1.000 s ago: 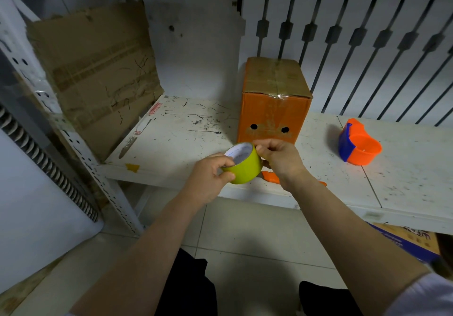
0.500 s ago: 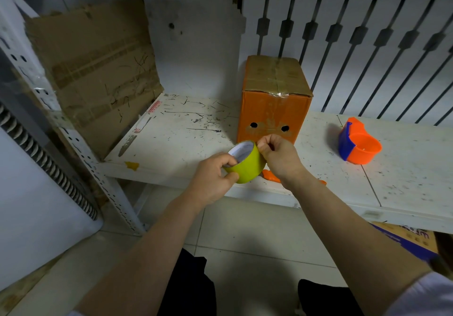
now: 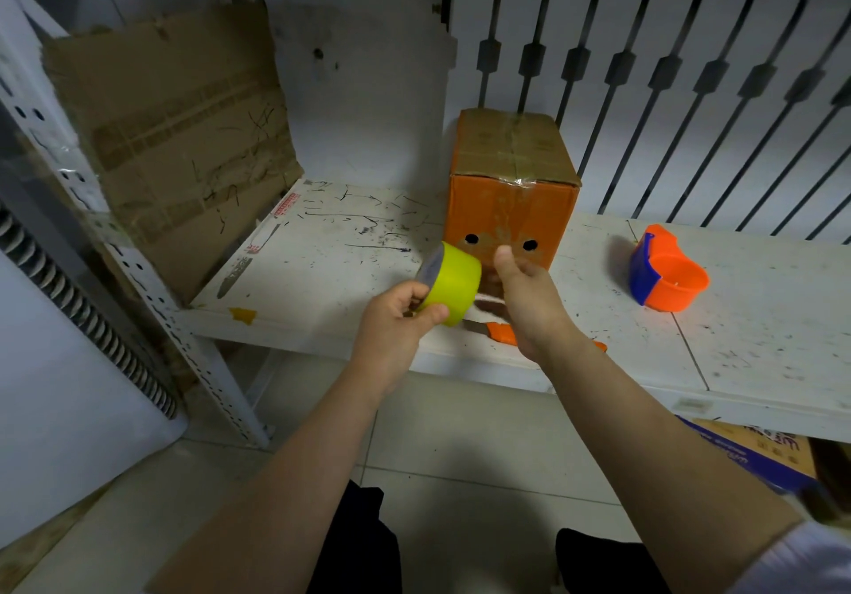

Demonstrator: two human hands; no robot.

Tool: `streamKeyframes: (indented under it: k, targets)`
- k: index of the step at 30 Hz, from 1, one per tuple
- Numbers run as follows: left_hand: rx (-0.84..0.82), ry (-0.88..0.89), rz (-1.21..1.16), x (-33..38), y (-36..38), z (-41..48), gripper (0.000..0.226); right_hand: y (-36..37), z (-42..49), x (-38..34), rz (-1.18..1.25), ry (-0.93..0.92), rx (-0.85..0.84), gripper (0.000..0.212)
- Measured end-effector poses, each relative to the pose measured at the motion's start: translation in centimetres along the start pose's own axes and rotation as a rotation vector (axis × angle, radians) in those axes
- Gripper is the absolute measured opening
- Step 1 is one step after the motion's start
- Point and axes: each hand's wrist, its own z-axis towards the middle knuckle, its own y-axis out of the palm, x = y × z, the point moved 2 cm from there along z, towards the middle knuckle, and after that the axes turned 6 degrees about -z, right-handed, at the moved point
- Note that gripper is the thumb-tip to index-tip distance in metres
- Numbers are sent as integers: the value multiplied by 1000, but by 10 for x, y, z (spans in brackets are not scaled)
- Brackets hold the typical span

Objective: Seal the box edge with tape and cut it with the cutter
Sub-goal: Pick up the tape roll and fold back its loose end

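Observation:
My left hand [image 3: 396, 331] grips a yellow-green tape roll [image 3: 453, 282] just in front of the orange cardboard box [image 3: 511, 220], which stands upright on the white shelf [image 3: 322, 271]. My right hand [image 3: 529, 303] is to the right of the roll, thumb raised, fingers pinched on a short strip of tape [image 3: 489, 302] that runs from the roll. An orange cutter [image 3: 499, 333] lies on the shelf near its front edge, mostly hidden under my right hand. The box top is brown with old clear tape along its seam.
An orange and blue tape dispenser [image 3: 667, 275] sits on the shelf to the right. A worn cardboard sheet [image 3: 175, 133] leans against the left upright. A printed carton [image 3: 755, 450] lies under the shelf at right. White slatted panels stand behind.
The roll has tilted and moved up toward the box. My right hand has drawn away from the roll to the right, and a short strip of tape now shows between them.

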Motion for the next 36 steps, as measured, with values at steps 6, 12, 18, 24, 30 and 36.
streamKeyframes:
  k: [6,12,18,24,30,36]
  targets:
    - [59,-7,-45,2,2,0,5,6,-8,3,32,-42,-313,9]
    - [174,87,57,8,-2,2,44,4,-15,0,-92,-97,-232,24]
    - [120,382,463,11,-2,4,59,4,-15,1,-131,-127,-257,16]
    - [208,554,680,8,-5,3,39,3,-15,2,-130,-111,-229,22]
    - [206,570,709,8,-6,5,35,3,-12,4,-117,-89,-245,25]
    - [197,593,660,16,-7,6,30,2,-9,3,-173,-126,-228,19]
